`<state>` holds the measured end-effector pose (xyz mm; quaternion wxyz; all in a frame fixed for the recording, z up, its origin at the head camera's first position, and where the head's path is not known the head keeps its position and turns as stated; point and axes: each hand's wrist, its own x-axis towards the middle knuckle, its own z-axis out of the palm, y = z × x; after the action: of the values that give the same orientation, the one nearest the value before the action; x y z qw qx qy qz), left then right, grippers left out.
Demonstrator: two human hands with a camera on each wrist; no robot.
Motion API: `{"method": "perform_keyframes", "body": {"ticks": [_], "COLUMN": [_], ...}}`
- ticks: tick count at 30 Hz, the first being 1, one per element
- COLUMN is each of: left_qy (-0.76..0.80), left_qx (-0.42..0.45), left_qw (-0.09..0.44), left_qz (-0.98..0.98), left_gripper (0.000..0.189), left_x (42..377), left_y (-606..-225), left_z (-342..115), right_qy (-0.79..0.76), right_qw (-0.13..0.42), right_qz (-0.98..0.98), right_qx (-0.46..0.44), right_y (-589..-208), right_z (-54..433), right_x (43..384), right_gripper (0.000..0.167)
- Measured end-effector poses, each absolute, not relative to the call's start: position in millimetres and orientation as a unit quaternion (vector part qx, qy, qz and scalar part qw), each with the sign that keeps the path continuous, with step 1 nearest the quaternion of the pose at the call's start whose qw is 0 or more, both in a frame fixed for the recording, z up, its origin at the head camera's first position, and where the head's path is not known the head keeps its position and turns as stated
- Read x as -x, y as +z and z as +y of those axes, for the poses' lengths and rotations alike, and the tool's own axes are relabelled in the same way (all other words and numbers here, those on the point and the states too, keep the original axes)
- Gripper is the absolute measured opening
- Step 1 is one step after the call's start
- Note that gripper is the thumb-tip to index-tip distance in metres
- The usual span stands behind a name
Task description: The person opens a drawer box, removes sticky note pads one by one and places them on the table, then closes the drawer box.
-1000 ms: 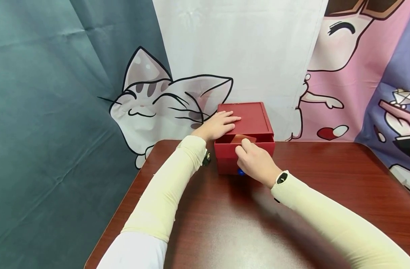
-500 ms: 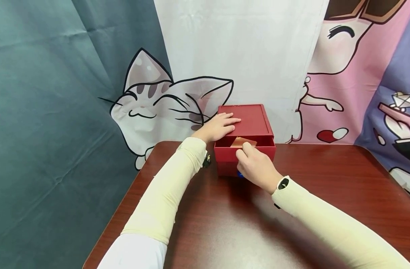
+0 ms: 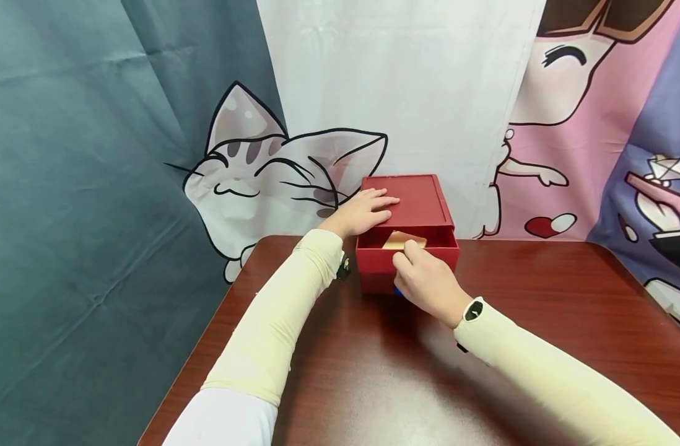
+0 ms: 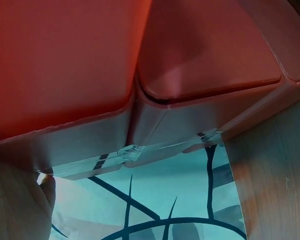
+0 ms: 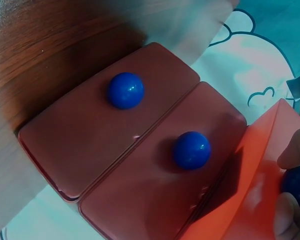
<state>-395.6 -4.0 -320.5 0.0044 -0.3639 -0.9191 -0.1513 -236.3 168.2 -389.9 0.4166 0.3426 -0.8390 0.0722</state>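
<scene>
A red drawer box (image 3: 409, 214) stands at the far edge of the table (image 3: 540, 297), its top drawer (image 3: 412, 248) pulled out — a tan card (image 3: 404, 240) lies inside. The right hand (image 3: 426, 279) pinches that drawer's blue knob (image 5: 296, 184) at the front, fingers curled on it. The left hand (image 3: 362, 210) rests flat on the box's top, fingers straight. Two more blue knobs (image 5: 125, 90) show on the lower drawer fronts — behind hangs a cartoon cat backdrop (image 3: 251, 173).

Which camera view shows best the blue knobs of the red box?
The right wrist view: two knobs show whole, a third beside the right hand. The head view shows one sliver; the left wrist view, none.
</scene>
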Motion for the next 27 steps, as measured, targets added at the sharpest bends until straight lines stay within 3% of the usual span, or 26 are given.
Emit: {"method": "perform_keyframes", "body": {"ticks": [27], "left_qy": [-0.167], "left_qx": [0.364], "left_qw": [0.007], "left_qz": [-0.916], "left_gripper": [0.048], "left_x": [396.5], "left_y": [-322.4], "left_z": [-4.1], "right_qy": [0.065], "right_qw": [0.421], "right_qz": [-0.833], "right_qx": [-0.352], "right_y": [-388.5], "right_z": [166.4], "right_x": [216.9], "right_gripper": [0.024]}}
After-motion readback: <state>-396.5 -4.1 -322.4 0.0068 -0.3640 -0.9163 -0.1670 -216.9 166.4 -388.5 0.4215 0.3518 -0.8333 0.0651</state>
